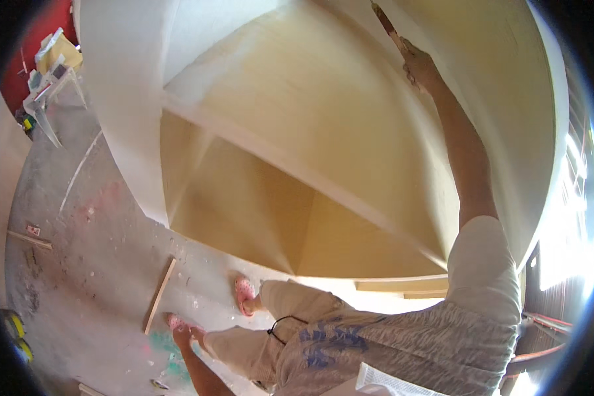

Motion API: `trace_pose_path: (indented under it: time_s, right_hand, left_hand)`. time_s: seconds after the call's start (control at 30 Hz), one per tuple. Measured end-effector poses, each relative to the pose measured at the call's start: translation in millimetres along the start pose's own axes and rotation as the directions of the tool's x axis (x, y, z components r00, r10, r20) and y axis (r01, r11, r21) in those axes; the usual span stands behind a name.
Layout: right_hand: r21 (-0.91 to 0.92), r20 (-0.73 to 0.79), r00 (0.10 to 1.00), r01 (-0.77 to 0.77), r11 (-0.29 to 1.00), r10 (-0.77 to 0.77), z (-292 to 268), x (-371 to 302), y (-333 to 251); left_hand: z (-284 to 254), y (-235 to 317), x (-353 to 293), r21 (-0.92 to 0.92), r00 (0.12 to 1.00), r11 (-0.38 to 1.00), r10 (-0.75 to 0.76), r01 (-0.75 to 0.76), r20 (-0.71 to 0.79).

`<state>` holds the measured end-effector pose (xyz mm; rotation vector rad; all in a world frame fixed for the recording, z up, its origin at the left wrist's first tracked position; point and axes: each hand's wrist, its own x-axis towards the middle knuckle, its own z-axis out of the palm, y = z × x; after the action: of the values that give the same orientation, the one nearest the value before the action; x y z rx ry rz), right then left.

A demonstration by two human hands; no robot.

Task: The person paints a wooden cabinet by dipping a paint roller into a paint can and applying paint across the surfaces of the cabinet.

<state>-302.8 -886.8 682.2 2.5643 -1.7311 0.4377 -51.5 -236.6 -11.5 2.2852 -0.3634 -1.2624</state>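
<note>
My right arm stretches up along the cabinet-like wooden piece, whose pale panels are partly whitish. In my right hand is a slim paintbrush with a light handle and a darker upper part; the fingers are closed round the handle. The brush's tip lies close to the inner face of the right side panel, though contact cannot be made out. Low in the picture, my left forearm hangs down, and my left hand overlaps the area of my foot, its fingers not clear.
A wooden strip lies on the paint-stained grey floor near my pink clogs. Another strip lies farther left. A white plastic chair with things on it stands at the far left. Yellow-and-black round items sit at the left edge.
</note>
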Motion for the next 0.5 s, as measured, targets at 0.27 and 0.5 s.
trace_pose_path:
  time_s: [0.27,0.5]
  right_hand:
    - [0.797,0.397,0.841,-0.514,0.317,0.367,-28,-68,-31]
    - [0.775,0.137,0.858,-0.404,0.486,0.495,-3,-32,-49]
  left_hand:
    - [-43,-12,-33,-0.058,0.995,0.994,0.086,-0.089,-0.059]
    - [-164,-45,-31,0.209,0.975,0.955,0.219,-0.208,-0.027]
